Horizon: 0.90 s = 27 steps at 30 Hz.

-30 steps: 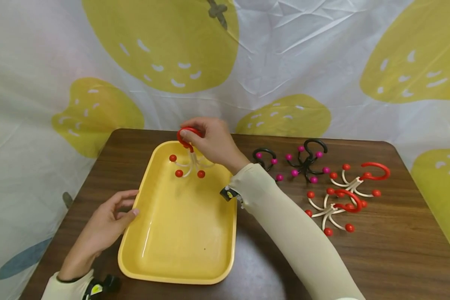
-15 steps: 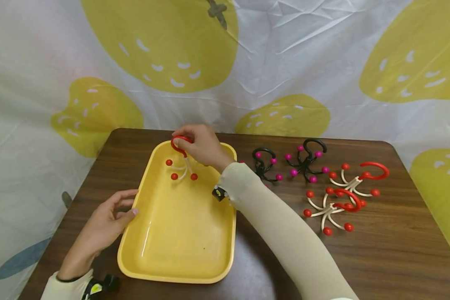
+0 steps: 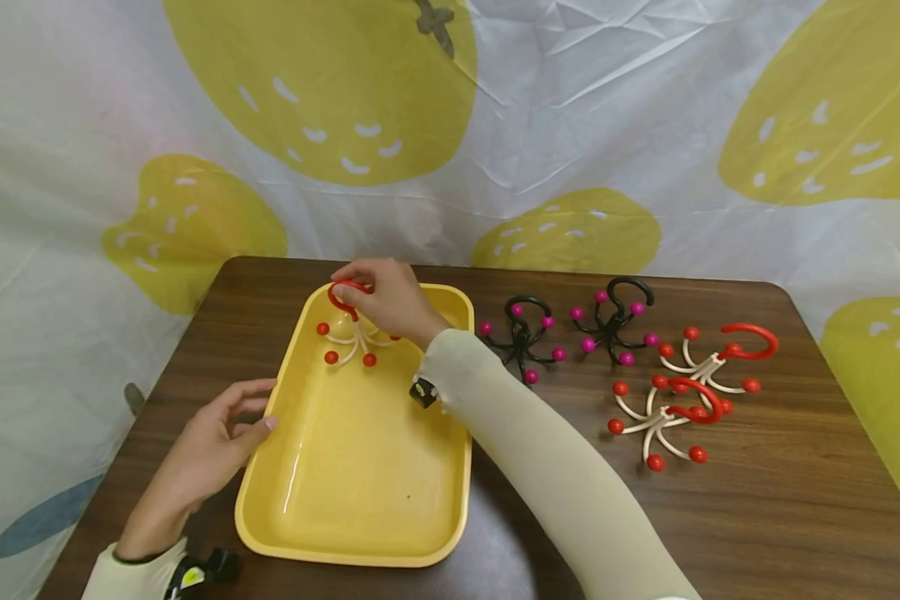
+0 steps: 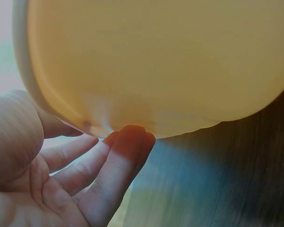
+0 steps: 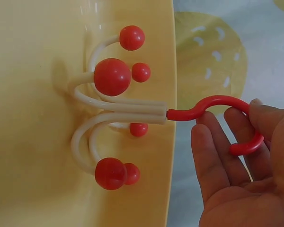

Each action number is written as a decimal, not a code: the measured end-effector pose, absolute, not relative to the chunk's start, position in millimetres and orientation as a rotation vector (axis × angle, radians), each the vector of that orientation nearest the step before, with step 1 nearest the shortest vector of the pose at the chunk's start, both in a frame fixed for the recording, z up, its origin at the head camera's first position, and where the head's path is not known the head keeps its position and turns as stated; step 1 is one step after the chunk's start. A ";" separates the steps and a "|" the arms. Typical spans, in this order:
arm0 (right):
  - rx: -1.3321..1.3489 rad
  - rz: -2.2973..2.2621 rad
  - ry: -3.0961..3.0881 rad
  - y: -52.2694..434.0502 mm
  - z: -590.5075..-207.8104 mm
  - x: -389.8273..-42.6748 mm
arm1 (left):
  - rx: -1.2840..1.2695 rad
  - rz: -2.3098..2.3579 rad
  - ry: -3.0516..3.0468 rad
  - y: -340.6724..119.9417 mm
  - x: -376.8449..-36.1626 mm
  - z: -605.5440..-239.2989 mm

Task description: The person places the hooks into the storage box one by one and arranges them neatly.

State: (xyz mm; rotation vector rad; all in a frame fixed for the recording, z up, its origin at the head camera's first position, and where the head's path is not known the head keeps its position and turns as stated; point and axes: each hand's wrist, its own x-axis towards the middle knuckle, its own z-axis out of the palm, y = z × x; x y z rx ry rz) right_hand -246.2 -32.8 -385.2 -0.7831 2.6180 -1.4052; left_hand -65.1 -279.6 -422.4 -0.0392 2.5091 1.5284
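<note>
1. Here the right hand pinches the red hook loop of a white multi-arm hanger with red ball tips, holding it at the far left corner of the yellow tray.
2. The left hand lies with relaxed, straight fingers touching the tray's near left rim.
3. To the right on the wooden table lie two black hangers with pink tips and two more red-and-white hangers.

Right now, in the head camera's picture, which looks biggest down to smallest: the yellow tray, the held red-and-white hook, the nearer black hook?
1. Yellow tray, by far.
2. Held red-and-white hook and nearer black hook look alike; a hand partly covers the held one.
</note>
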 end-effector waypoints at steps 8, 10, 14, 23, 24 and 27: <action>-0.748 -1.430 2.572 -36.5 -386.0 -244.3 | -0.042 1.537 2.502 -278.7 -64.4 -420.3; -0.744 -1.429 2.571 -35.6 -386.2 -244.0 | -0.046 1.529 2.510 -278.1 -64.1 -419.8; -0.760 -1.414 2.594 -33.0 -386.5 -244.1 | -0.054 1.514 2.521 -277.2 -63.7 -419.7; -0.803 -1.487 2.556 -23.2 -383.7 -244.0 | -0.046 1.519 2.521 -277.0 -63.9 -420.8; -0.805 -1.497 2.555 -21.7 -382.9 -243.4 | -0.045 1.518 2.522 -277.1 -63.9 -421.1; -0.795 -1.522 2.563 -16.5 -380.1 -240.4 | -0.044 1.518 2.523 -277.2 -63.6 -421.6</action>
